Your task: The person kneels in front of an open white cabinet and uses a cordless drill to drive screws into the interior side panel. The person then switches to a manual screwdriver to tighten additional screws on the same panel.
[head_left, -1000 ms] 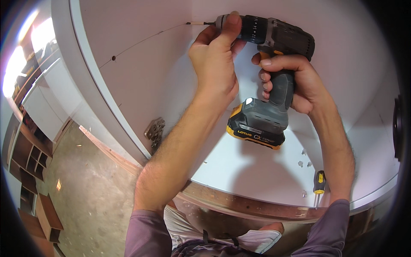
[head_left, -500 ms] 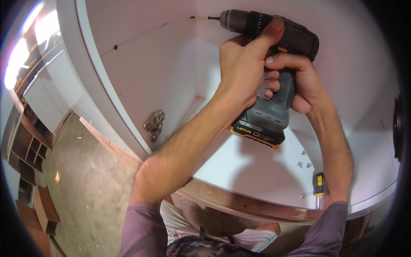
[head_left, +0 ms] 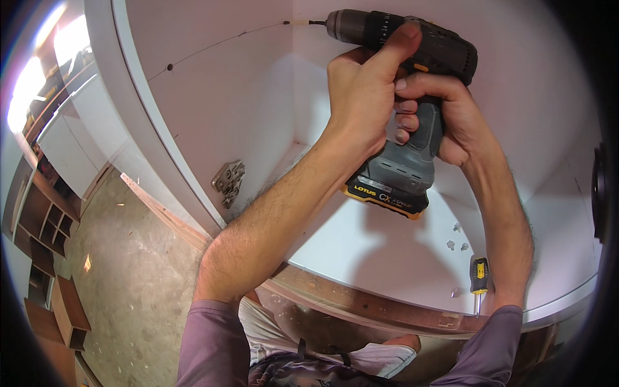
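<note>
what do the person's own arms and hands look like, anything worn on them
Both hands are bare: no gloves, rings or watch show on the left hand or the right hand. The forearms are bare and hairy, uncovered up to about the elbow. Above that, each arm wears a mauve-purple sleeve, the left sleeve and the right sleeve, in a smooth plain fabric with no markings visible.

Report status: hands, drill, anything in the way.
Left hand and right hand both gripping cordless drill. Bit tip at cabinet's inner corner. Nothing blocking; screwdriver lies clear on cabinet floor.
</note>
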{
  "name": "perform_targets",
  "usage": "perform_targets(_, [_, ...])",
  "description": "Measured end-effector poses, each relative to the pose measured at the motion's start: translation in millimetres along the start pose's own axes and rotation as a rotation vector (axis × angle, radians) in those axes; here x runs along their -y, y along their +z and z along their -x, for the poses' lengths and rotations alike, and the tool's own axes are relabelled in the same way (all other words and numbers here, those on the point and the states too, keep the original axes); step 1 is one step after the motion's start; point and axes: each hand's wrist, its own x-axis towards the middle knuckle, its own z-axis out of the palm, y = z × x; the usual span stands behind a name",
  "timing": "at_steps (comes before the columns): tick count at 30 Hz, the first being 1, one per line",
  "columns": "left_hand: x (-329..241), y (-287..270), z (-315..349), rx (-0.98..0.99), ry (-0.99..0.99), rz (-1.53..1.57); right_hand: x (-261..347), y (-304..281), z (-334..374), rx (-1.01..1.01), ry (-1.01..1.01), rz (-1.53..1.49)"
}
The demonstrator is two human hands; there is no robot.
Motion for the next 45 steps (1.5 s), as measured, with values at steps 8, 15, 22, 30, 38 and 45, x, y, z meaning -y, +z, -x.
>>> perform_targets(8, [3,-1,-2,-0.002,0.029,-0.009,0,-1,1,0.001,-0.010,0.022])
perform_targets(15, [4,-2,-2,0.012,0.021,-0.002,-1,-2,0,0.007,-0.007,0.035])
perform_targets(22, [2,-4,0,-0.009,0.002,-0.013,-4,0,-2,0.016,-0.024,0.037])
perform_targets(30, [1,-7,-2,0.044,0.030,-0.003,-3,2,-1,-0.017,-0.009,0.011])
perform_targets(38, [5,-9,-3,0.040,0.029,-0.003,-7,1,-1,-0.031,-0.029,0.025])
perform_targets(45, [3,-9,-2,0.034,0.043,-0.002,-6,0,-3,-0.011,-0.020,0.037])
